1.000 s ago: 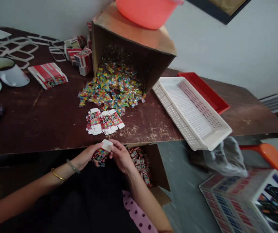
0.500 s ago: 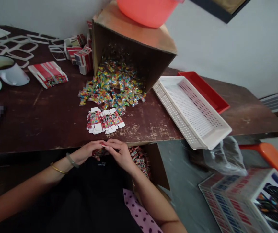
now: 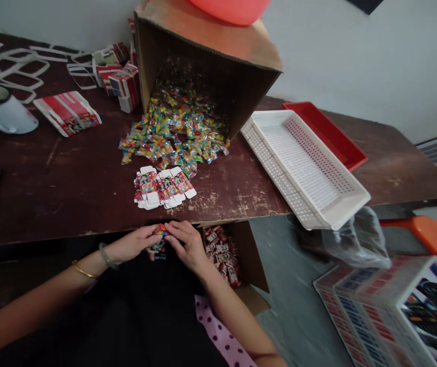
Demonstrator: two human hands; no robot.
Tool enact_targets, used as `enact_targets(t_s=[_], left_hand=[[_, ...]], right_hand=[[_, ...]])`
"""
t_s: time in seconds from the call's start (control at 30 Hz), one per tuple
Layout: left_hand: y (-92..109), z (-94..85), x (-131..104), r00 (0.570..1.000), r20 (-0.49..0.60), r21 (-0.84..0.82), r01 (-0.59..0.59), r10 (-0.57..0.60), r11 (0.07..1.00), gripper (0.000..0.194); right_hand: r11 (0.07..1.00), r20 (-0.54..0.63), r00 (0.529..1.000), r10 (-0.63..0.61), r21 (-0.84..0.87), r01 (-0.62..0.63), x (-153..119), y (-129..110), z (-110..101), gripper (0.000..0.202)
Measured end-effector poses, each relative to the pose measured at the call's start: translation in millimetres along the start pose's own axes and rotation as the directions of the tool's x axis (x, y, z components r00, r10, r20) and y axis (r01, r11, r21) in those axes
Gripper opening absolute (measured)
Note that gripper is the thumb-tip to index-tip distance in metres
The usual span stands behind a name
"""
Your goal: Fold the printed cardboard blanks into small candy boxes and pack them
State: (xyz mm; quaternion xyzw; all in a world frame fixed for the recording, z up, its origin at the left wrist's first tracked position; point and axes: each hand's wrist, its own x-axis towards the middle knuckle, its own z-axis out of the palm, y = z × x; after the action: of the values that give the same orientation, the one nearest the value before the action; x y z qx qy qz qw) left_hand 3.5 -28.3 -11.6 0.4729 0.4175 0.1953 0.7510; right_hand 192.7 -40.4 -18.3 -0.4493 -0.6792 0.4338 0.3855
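Note:
Just below the table's front edge, my left hand (image 3: 138, 242) is closed on a small red printed box (image 3: 160, 235). My right hand (image 3: 188, 241) has its fingers pressed on the same box from the other side. Flat printed cartons (image 3: 165, 187) with white flaps lie in overlapping piles on the table in front of my hands. Behind them, wrapped colourful candies (image 3: 180, 132) spill from a cardboard box (image 3: 211, 46) lying on its side. Right of my hands, below the table edge, small red packed boxes (image 3: 222, 252) fill an open carton (image 3: 251, 255).
A white perforated basket (image 3: 279, 171) and a red tray (image 3: 327, 133) rest on the right of the brown table (image 3: 69, 204). A mug (image 3: 8, 114) and a red package (image 3: 67, 113) are at left. Stacked crates (image 3: 371, 306) and an orange chair (image 3: 432, 237) stand at lower right.
The small box shows more between my fingers, and its red and colourful face is in view. The view has shifted slightly, showing more of the packed boxes in the open carton.

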Motion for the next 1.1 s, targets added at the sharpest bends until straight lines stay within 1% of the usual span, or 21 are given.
enact_targets(t_s=[0.07, 0.17, 0.23, 0.3, 0.33, 0.4, 0.43, 0.5, 0.53, 0.6, 0.63, 0.7, 0.73, 0.77, 0.8, 0.83, 0.87, 0.93, 1.0, 1.03, 1.1], left_hand=[[-4, 10.3, 3, 0.995, 0.06, -0.13, 0.088, -0.081, 0.988, 0.053], [-5, 21.1, 6, 0.98, 0.136, -0.17, 0.166, -0.144, 0.971, 0.063], [-2, 19.9, 8, 0.982, 0.143, -0.134, 0.146, -0.126, 0.98, 0.06], [2, 13.6, 10, 0.989, 0.114, -0.124, 0.107, -0.092, 0.987, 0.055], [5, 9.8, 11, 0.992, 0.094, -0.135, 0.093, -0.081, 0.987, 0.053], [9, 3.1, 13, 0.996, 0.056, -0.162, 0.073, -0.065, 0.984, 0.05], [11, 0.3, 14, 0.997, 0.038, -0.171, 0.067, -0.061, 0.983, 0.05], [15, -4.6, 14, 0.998, -0.004, -0.171, 0.057, -0.059, 0.984, 0.049], [16, -7.0, 14, 0.998, -0.027, -0.165, 0.055, -0.06, 0.985, 0.048], [18, -11.7, 13, 0.995, -0.078, -0.16, 0.046, -0.059, 0.986, 0.047], [18, -13.7, 13, 0.993, -0.112, -0.166, 0.025, -0.044, 0.986, 0.047], [18, -15.5, 14, 0.981, -0.191, -0.189, -0.07, 0.033, 0.98, 0.05], [18, -15.0, 15, 0.969, -0.237, -0.199, -0.121, 0.072, 0.973, 0.054], [18, -13.5, 16, 0.955, -0.28, -0.206, -0.157, 0.096, 0.966, 0.057], [18, -11.1, 18, 0.945, -0.31, -0.214, -0.171, 0.099, 0.962, 0.06], [19, -7.8, 19, 0.94, -0.33, -0.221, -0.162, 0.082, 0.962, 0.061], [20, -4.0, 20, 0.94, -0.337, -0.227, -0.137, 0.054, 0.964, 0.06], [22, 4.6, 20, 0.953, -0.302, -0.22, -0.08, 0.01, 0.972, 0.051], [22, 13.2, 18, 0.981, -0.191, -0.187, -0.014, -0.022, 0.982, 0.037], [21, 17.0, 16, 0.991, -0.119, -0.18, 0.032, -0.054, 0.983, 0.031], [18, 22.7, 11, 0.993, -0.013, -0.21, 0.116, -0.121, 0.971, 0.027]], right_hand=[[0.999, 0.027, 1.0, 0.01, -0.054, -0.009, -9, -2, -13, 0.027], [0.991, 0.153, 0.981, 0.117, -0.089, -0.104, -19, -4, -55, 0.022], [0.968, 0.192, 0.966, 0.173, -0.216, -0.13, -16, -2, -83, 0.019], [0.926, 0.136, 0.978, 0.155, -0.366, -0.096, 2, 7, -97, 0.019], [0.907, 0.095, 0.988, 0.119, -0.415, -0.069, 17, 13, -96, 0.023], [0.891, 0.026, 0.998, 0.064, -0.452, -0.045, 55, 30, -84, 0.037], [0.875, -0.028, 0.997, 0.074, -0.479, -0.078, 75, 38, -75, 0.048], [0.854, -0.157, 0.976, 0.153, -0.476, -0.21, 110, 50, -60, 0.065], [0.853, -0.212, 0.957, 0.197, -0.445, -0.274, 122, 53, -55, 0.067], [0.868, -0.276, 0.926, 0.257, -0.355, -0.346, 132, 54, -49, 0.056], [0.876, -0.293, 0.918, 0.266, -0.323, -0.357, 128, 51, -47, 0.047], [0.914, -0.299, 0.922, 0.245, -0.247, -0.323, 109, 39, -39, 0.036], [0.938, -0.278, 0.934, 0.225, -0.196, -0.284, 94, 31, -32, 0.036], [0.971, -0.249, 0.95, 0.187, -0.097, -0.217, 77, 23, -25, 0.039], [0.99, -0.172, 0.976, 0.137, -0.002, -0.139, 61, 16, -17, 0.039], [0.996, -0.093, 0.992, 0.086, 0.015, -0.085, 45, 9, -9, 0.041], [0.998, -0.105, 0.994, 0.043, -0.039, -0.047, 32, 3, -4, 0.045], [0.968, -0.178, 0.981, -0.078, -0.251, 0.032, 16, -7, -2, 0.05], [0.918, -0.138, 0.975, -0.176, -0.382, 0.112, 13, -14, -9, 0.046], [0.916, -0.093, 0.978, -0.187, -0.377, 0.139, 15, -17, -13, 0.041], [0.96, -0.019, 0.99, -0.139, -0.249, 0.13, 19, -23, -19, 0.026]])
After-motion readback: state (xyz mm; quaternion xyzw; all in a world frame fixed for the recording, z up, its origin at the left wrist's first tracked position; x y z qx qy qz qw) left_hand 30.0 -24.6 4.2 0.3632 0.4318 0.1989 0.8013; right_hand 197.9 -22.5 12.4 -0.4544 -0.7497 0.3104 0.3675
